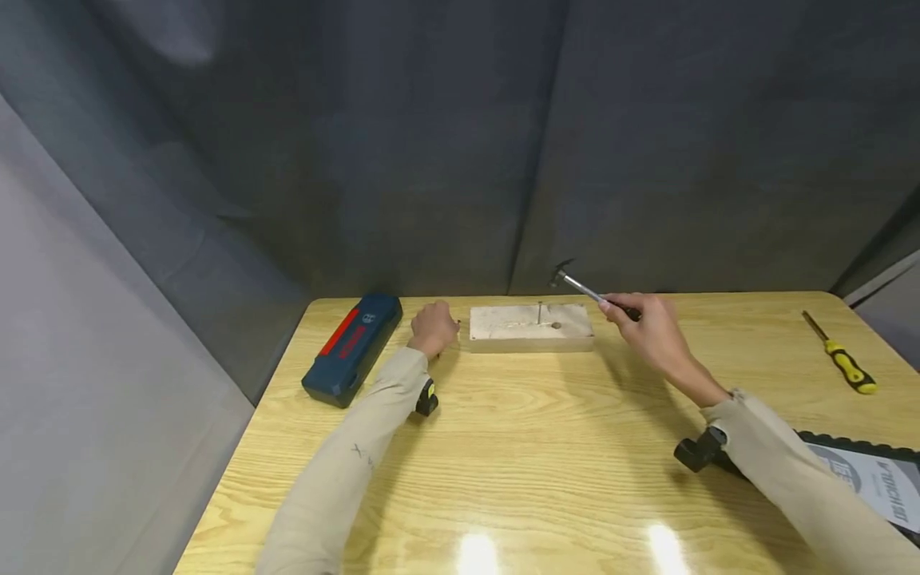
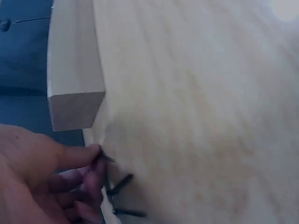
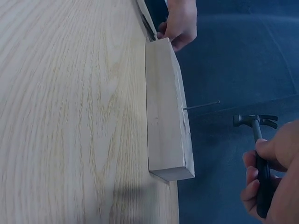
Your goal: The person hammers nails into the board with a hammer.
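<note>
Steel and black grip: the right hand was curled round the handle of a small hammer, holding it low on the grip, with the shaft running up and away from the hand toward its left and the head raised in the air. The head hung just right of and above a nail that stood upright in a pale wood block. The nail's long axis was vertical, its shank mostly out of the wood, so it lay leftward and a little below the hammer head, the right hand plainly the nearer of the two to it. In the right wrist view the nail stuck out from the block's top face with the hammer head just apart from its tip, not touching.

The left hand rested on the tabletop just off the block's left end, fingers curled, the fingertips pinching one dark screw, with a few more dark screws lying beside them; it did not touch the block in the head view.

Farther left of that hand lay a blue case. Well right of the right hand lay a yellow-handled screwdriver, and near the right forearm a printed sheet sat on a dark tray.
</note>
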